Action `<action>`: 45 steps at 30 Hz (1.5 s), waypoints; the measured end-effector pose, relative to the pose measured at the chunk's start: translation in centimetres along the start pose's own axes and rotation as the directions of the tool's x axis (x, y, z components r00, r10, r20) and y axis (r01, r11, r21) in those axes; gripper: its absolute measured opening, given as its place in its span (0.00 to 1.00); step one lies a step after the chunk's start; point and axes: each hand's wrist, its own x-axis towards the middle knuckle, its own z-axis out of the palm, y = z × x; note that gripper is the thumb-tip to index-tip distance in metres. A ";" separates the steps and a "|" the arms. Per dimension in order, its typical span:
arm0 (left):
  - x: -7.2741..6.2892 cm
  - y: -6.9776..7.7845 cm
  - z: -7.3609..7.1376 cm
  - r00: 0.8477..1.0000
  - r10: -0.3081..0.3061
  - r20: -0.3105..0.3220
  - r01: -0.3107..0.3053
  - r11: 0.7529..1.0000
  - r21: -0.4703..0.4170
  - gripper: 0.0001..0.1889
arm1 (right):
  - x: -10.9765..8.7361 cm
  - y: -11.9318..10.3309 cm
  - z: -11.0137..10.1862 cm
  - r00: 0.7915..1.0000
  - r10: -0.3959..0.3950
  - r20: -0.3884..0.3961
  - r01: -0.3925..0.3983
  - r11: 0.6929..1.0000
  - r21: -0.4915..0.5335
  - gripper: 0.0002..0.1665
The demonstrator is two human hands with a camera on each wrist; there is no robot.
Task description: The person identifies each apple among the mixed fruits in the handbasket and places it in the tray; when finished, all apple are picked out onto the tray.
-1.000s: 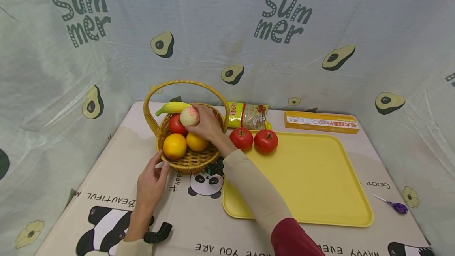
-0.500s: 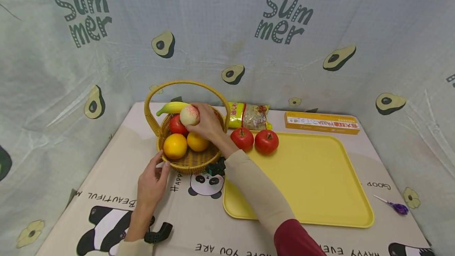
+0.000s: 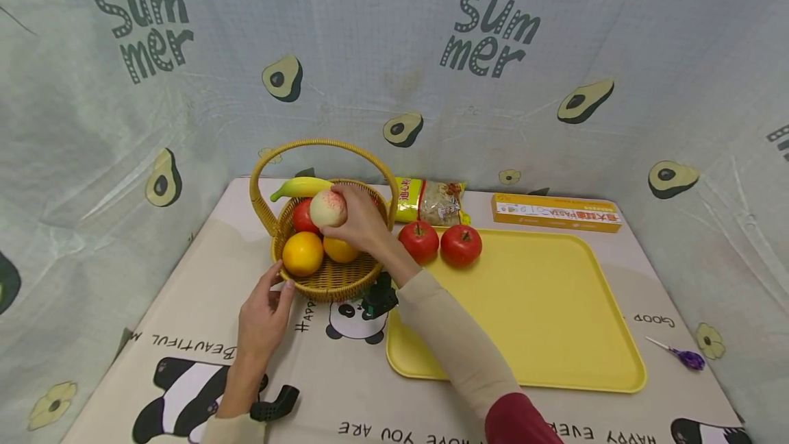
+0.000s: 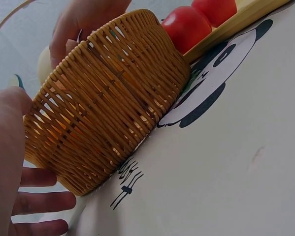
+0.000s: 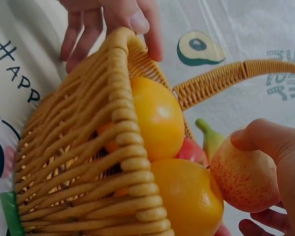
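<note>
My right hand (image 3: pixel 360 218) holds a pale peach with red speckles (image 3: pixel 328 209) over the wicker basket (image 3: pixel 327 291), thumb on top and fingers beneath it in the right wrist view. The peach overlaps a red fruit (image 3: pixel 303 215) in the head view. Two oranges, one at the front left (image 3: pixel 303 253) and one beside it (image 3: pixel 340 249), sit in the basket, and a banana (image 3: pixel 300 188) lies at its back. My left hand (image 3: pixel 264 321) touches the basket's front-left rim; its lower fingers (image 4: pixel 44 202) extend straight beside the wicker wall in the left wrist view.
The basket's tall handle (image 3: pixel 320 142) arches over the fruit. Right of the basket is a yellow tray (image 3: pixel 542 314) with two red fruits (image 3: pixel 440 244) at its left corner. A food packet (image 3: pixel 431 201), a pasta box (image 3: pixel 557 212) and a purple lollipop (image 3: pixel 689 359) lie around it.
The peach, in my right hand's hold, has shifted slightly down and towards me in the last half second. My left hand stays at the basket rim.
</note>
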 end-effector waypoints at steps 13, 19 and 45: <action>0.0 0.1 -0.1 1.000 0.006 -0.009 -0.006 1.000 -0.001 0.26 | -2.4 -1.1 -0.9 0.990 -0.088 0.111 0.087 0.996 0.009 0.47; -0.1 0.0 -0.1 1.000 0.000 -0.005 0.000 1.000 0.000 0.26 | -3.4 -1.3 -1.0 0.977 -0.108 0.182 0.107 0.994 0.012 0.46; -0.1 -0.1 -0.1 1.000 0.006 -0.007 -0.006 1.000 -0.018 0.26 | -5.5 0.9 -0.1 0.929 -0.174 0.325 0.160 0.985 0.071 0.38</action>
